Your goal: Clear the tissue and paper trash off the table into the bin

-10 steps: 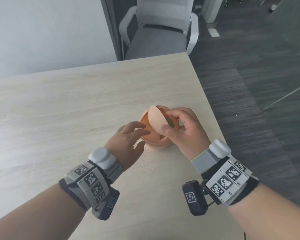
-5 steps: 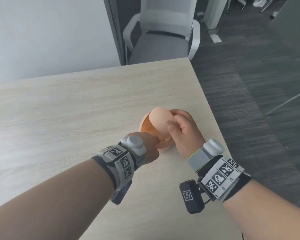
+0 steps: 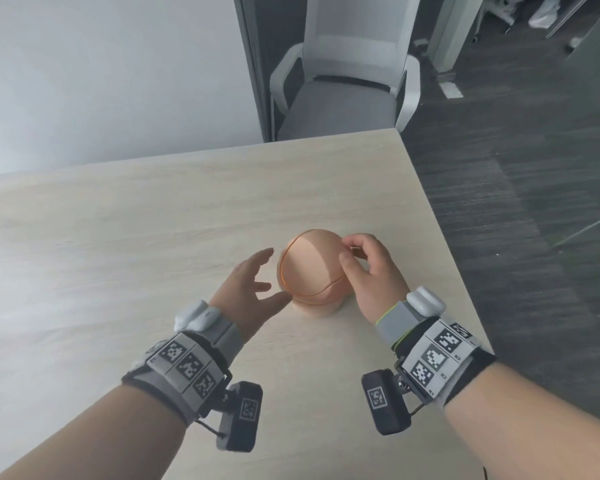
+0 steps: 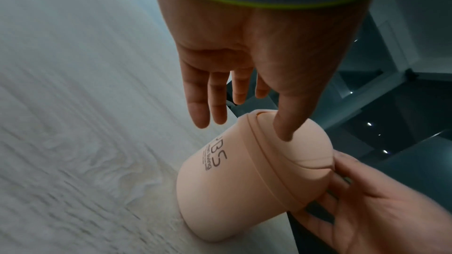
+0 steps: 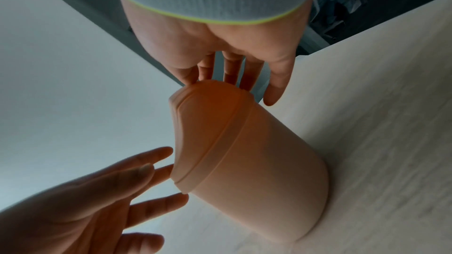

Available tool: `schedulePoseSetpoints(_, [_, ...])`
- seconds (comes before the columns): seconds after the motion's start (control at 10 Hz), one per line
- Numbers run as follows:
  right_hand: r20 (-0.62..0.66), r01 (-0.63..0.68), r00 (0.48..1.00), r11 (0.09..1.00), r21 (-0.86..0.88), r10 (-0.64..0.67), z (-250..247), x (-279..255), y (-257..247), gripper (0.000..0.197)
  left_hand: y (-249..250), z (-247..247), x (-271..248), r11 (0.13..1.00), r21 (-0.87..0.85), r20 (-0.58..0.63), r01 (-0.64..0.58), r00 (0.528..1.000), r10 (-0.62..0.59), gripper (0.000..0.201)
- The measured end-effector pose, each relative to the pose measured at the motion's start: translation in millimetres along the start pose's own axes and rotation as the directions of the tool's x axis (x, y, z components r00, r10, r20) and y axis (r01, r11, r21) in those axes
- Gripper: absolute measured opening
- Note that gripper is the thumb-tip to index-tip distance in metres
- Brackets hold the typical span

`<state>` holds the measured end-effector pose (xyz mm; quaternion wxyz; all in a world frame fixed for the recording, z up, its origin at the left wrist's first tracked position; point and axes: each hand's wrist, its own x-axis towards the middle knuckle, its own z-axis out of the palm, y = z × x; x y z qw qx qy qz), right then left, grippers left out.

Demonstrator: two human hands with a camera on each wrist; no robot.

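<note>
A small peach bin (image 3: 312,271) with a swing lid stands upright on the pale wooden table (image 3: 118,254), its lid down. My left hand (image 3: 257,282) is open beside the bin's left side with fingers spread. In the left wrist view its thumb tip (image 4: 283,134) rests on the lid. My right hand (image 3: 352,252) is on the bin's right side, and its fingers (image 5: 229,72) lie fairly straight against the top rim, with the thumb off the bin (image 5: 257,171). I see no tissue or paper on the table. The inside of the bin is hidden.
The table's right edge (image 3: 447,237) runs close to the bin, with dark carpet floor (image 3: 516,202) beyond it. A white and grey office chair (image 3: 340,98) stands at the far side of the table, beside a grey wall.
The right hand held the swing lid tipped open and the left hand reached to the opening. Now the lid is down and the left hand has drawn back to the left, open.
</note>
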<state>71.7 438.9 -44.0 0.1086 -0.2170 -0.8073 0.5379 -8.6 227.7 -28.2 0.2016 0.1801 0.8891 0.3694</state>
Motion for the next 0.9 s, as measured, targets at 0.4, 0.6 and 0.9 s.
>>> schedulePoseSetpoints(0.4, [0.302,0.295,0.93,0.914,-0.278,-0.208,123.1,-10.6,-60.5,0.063,-88.1,-67.8,-62.1,0.987,0.069,-0.143,0.145,0.981,-0.134,0.1])
schedulePoseSetpoints(0.6, [0.375,0.342,0.909,0.843,-0.415,-0.184,150.5,-15.8,-81.3,0.068,-114.2,-88.8,-91.4,0.99,0.047,-0.049,0.136,0.99,-0.133,0.084])
schedulePoseSetpoints(0.9, [0.325,0.18,0.945,0.782,-0.596,0.03,145.5,-29.1,-114.3,0.075,-118.6,-154.7,-101.5,0.996,-0.058,-0.059,0.065,0.996,-0.069,0.051])
